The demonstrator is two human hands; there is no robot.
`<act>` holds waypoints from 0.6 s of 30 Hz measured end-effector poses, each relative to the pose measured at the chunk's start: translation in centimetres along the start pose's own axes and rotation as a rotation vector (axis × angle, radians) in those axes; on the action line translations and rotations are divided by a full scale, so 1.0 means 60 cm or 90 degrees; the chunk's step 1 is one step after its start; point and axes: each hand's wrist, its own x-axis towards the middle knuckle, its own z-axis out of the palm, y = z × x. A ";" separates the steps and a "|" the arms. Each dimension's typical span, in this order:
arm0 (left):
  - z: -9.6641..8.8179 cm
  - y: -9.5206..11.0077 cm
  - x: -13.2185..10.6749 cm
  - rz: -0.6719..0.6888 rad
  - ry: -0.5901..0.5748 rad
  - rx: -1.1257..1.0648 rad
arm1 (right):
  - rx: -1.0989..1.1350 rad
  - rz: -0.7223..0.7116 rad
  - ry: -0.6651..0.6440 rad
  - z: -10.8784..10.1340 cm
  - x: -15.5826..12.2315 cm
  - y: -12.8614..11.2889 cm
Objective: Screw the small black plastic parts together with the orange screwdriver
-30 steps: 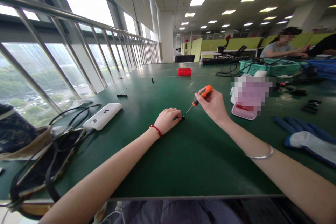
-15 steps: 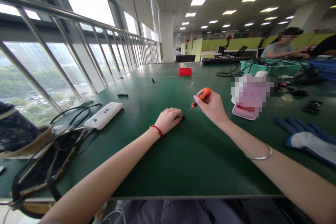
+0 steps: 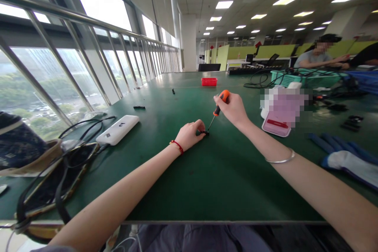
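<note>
My left hand [image 3: 191, 134] rests on the green table [image 3: 177, 189], its thumb and fingers closed on a small black part [image 3: 204, 132] that is mostly hidden by them. In my right hand [image 3: 234, 109] is a screwdriver [image 3: 217, 107] with an orange and black handle, gripped near the top. Its thin metal shaft slants down, and the tip meets or nearly meets the black part beside my left fingertips; exact contact is too small to tell.
Left are a white power bank [image 3: 118, 130], cables and a bag [image 3: 59, 181]. Small black pieces [image 3: 139, 107] and a red tray [image 3: 209, 82] lie farther back. On the right are a pink case [image 3: 276, 124], gloves [image 3: 351, 157] and a green basket [image 3: 310, 78]; a person [image 3: 320, 55] sits beyond.
My right hand and the screwdriver have shifted left, and the shaft stands steeper. More of the black part shows at my left fingertips, while my left hand has stayed nearly in place.
</note>
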 end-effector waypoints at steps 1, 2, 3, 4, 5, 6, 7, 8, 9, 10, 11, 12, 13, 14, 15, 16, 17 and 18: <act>0.000 0.000 0.000 -0.003 0.006 -0.009 | -0.002 -0.007 0.005 0.004 0.005 -0.002; 0.001 -0.001 0.000 -0.004 0.012 -0.010 | -0.003 -0.009 0.008 0.007 0.009 -0.004; 0.001 -0.002 0.000 -0.004 0.015 -0.004 | -0.003 -0.011 0.007 0.010 0.010 -0.005; 0.002 -0.003 0.000 -0.002 0.015 0.006 | -0.003 -0.013 0.002 0.012 0.010 -0.004; 0.002 -0.004 0.001 0.001 0.012 0.016 | -0.002 -0.016 -0.002 0.013 0.009 -0.003; 0.002 -0.006 0.002 0.003 0.009 0.022 | 0.000 -0.017 -0.006 0.014 0.006 0.000; 0.003 -0.007 0.003 0.004 0.004 0.023 | 0.007 -0.016 -0.004 0.014 0.003 0.003; 0.003 -0.009 0.004 0.004 0.001 0.020 | 0.017 -0.012 0.002 0.013 -0.001 0.007; 0.004 -0.010 0.005 0.001 0.000 0.016 | 0.031 -0.005 0.013 0.012 -0.004 0.011; 0.004 -0.011 0.006 -0.001 -0.001 0.012 | 0.046 0.003 0.025 0.012 -0.006 0.014; 0.005 -0.012 0.007 -0.002 -0.002 0.009 | 0.059 0.009 0.036 0.011 -0.008 0.017; 0.005 -0.012 0.008 -0.001 -0.003 0.007 | 0.068 0.013 0.042 0.011 -0.009 0.019; 0.005 -0.012 0.008 0.000 -0.004 0.005 | 0.075 0.016 0.045 0.011 -0.009 0.020; 0.006 -0.012 0.008 0.001 -0.005 0.004 | 0.080 0.018 0.047 0.012 -0.009 0.020; 0.006 -0.012 0.009 0.001 -0.006 0.002 | 0.083 0.021 0.049 0.013 -0.009 0.021; 0.006 -0.011 0.009 0.000 -0.007 0.000 | 0.085 0.024 0.052 0.014 -0.008 0.021; 0.006 -0.011 0.009 -0.001 -0.008 -0.001 | 0.085 0.023 0.053 0.015 -0.008 0.021; 0.006 -0.010 0.009 -0.002 -0.009 -0.002 | 0.083 0.022 0.053 0.016 -0.009 0.021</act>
